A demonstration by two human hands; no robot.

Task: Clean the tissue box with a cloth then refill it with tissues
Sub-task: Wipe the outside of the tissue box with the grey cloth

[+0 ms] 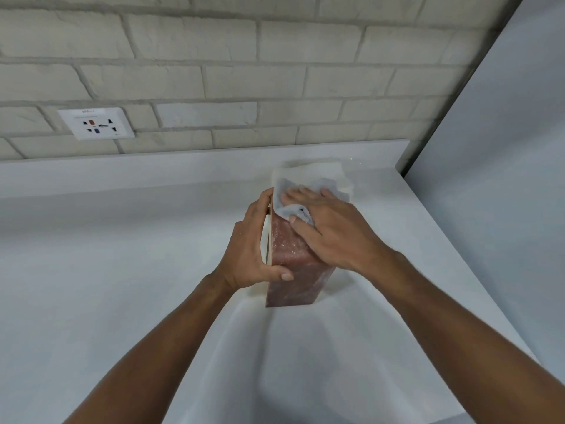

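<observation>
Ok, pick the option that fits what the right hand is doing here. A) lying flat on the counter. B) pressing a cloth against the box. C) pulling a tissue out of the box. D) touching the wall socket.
B: the right hand presses the pale cloth onto the upper part of the reddish tissue box, which the left hand grips.

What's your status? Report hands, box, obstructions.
Left hand grips tissue box, on end on counter. Right hand presses cloth on its upper side, thumb pinching a fold. Tissue stack behind box; nothing blocking.
</observation>
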